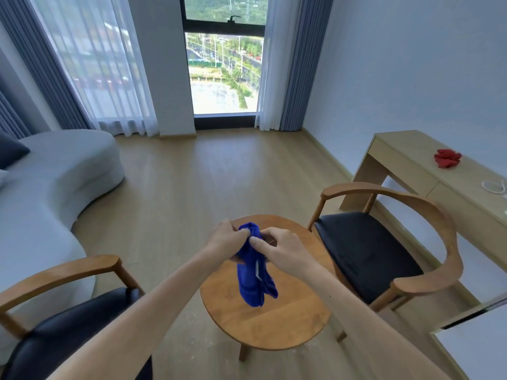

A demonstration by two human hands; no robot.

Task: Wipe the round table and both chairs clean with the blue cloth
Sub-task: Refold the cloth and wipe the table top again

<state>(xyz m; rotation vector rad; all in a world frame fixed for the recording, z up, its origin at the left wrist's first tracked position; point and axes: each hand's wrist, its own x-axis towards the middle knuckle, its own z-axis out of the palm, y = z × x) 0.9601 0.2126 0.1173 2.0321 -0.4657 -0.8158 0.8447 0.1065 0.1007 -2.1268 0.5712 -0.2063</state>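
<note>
Nearest the viewer, two bare forearms reach forward over the round wooden tabletop (274, 322). The left hand (227, 239) and the right hand (282, 249) meet above its far half, both gripping the bunched upper end of the deep-blue cloth (253, 270); the left fingers (242, 234) are curled into the top of the bundle, and the right thumb and fingers pinch it from the other side. The cloth hangs downward from the fingers, its long axis roughly vertical, its lower end free and apparently clear of the tabletop rather than lying on it. The wiping surface thus lies directly below both hands, about equally near each; the coming move likely calls for lowering the cloth flat onto the wood. At the left near edge of the tabletop stands a wooden armchair with a dark padded seat (68, 333); at the right edge stands a matching armchair (370, 250). Farther right, a pale wooden desk (411, 171) carries a small red crumpled item (447, 158). Beyond lie a grey sofa (55, 182) and a curtained window (225, 64).
</note>
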